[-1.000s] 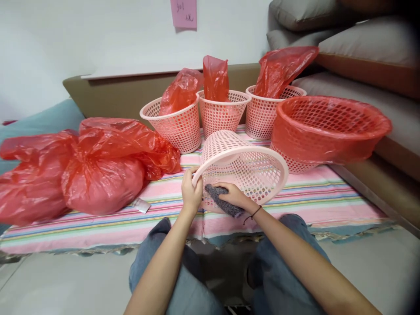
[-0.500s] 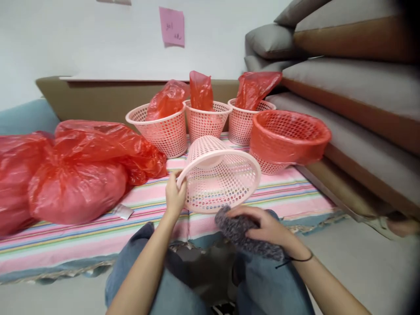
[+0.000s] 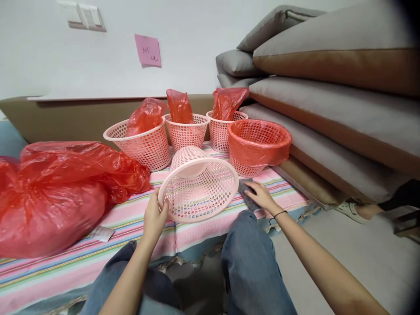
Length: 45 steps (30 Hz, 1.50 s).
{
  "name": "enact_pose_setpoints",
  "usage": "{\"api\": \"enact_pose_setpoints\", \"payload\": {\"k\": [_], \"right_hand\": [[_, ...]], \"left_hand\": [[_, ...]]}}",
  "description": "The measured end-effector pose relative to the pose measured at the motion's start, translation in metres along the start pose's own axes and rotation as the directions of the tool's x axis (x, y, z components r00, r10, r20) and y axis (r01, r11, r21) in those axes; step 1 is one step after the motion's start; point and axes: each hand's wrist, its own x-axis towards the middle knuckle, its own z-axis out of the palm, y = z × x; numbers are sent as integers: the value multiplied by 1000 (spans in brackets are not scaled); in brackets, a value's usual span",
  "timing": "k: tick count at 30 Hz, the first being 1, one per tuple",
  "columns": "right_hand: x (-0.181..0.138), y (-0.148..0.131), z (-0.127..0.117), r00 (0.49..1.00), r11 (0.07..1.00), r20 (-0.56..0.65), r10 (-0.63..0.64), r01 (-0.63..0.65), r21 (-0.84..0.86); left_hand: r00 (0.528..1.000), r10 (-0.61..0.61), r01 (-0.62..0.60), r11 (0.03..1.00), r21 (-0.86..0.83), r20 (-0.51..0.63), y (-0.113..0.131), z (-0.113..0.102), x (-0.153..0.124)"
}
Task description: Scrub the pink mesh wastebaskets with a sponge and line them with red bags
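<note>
Landmark: tipped basket [image 3: 198,190], one, pink mesh, on its side, mouth toward the person.
Covering: striped cloth [image 3: 203,234], pink with coloured bands, under the tipped basket and out to both sides.
Room: white wall [image 3: 193,48] and olive backrest [image 3: 78,118] behind the tipped basket; pale floor [image 3: 324,258] in front and to its right.
Left grip [image 3: 154,217]: grasping the tipped basket's rim at its left.
Right grip [image 3: 261,195]: over the grey cloth [image 3: 246,194], just right of the tipped basket; cannot tell whether the fingers close on it.
Baskets: five; the tipped one, three standing baskets [image 3: 146,148] in a row behind it, one wrapped basket [image 3: 246,169] behind and to its right.
Loose red bags [image 3: 179,107]: three, one in each standing basket.
Filled bag [image 3: 59,214]: large, red, left of the tipped basket; cut by the picture's edge.
Tag [image 3: 103,233]: one, white, left of the tipped basket, beside the filled bag.
Cushions [image 3: 328,100]: several, stacked right of the tipped basket.
Note [image 3: 147,50]: one, pink, on the wall behind.
Obstruction: tipped basket overlaps the lower part of the middle standing basket; person's knee [image 3: 251,249] close in front of the right grip.
</note>
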Motion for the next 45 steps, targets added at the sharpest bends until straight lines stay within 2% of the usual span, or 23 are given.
{"api": "enact_pose_setpoints", "payload": {"k": [3, 6, 12, 15, 19, 22, 25, 28, 31, 34, 37, 39, 42, 45], "right_hand": [[-25, 11, 29, 996, 996, 73, 40, -34, -83], [-38, 16, 38, 993, 987, 94, 77, -63, -148], [-8, 12, 33, 994, 981, 93, 51, -32, -190], [6, 12, 41, 991, 984, 132, 38, -14, -179], [9, 17, 59, 979, 985, 165, 123, -100, -142], [14, 20, 62, 965, 983, 190, 182, -171, -73], [23, 14, 53, 953, 979, 248, 174, -195, 63], [29, -2, 38, 939, 946, 339, 53, -155, 283], [27, -24, 24, 912, 872, 402, -74, -137, 471], [24, -46, 6, 903, 818, 410, -126, -139, 558], [30, -71, -21, 932, 745, 353, -84, -176, 643], [41, -90, -43, 955, 670, 295, -23, -204, 713], [62, -118, -70, 971, 584, 234, 39, -212, 784], [79, -136, -76, 969, 534, 234, 83, -242, 810]], "left_hand": [[998, -43, 42, 999, 5, 52, -7, -3, -4], [990, -99, 100, 995, -6, 99, -16, -2, -7], [970, -202, 213, 975, -71, 133, -34, 11, -7], [970, -213, 227, 967, -115, 119, -36, 14, -10], [977, -194, 204, 970, -133, 84, -29, 13, -18], [981, -181, 189, 973, -133, 69, -20, 12, -22], [982, -182, 187, 974, -131, 50, -12, 11, -21], [979, -196, 202, 970, -135, 60, -6, 6, -23], [969, -215, 231, 962, -144, 118, -1, -1, -36], [959, -241, 265, 951, -161, 151, 7, -13, -53], [957, -247, 273, 942, -194, 150, 23, -34, -56], [957, -245, 275, 934, -226, 153, 39, -52, -44], [955, -265, 293, 900, -323, 129, 63, -76, -8], [951, -304, 304, 864, -402, 65, 73, -80, 28]]}}
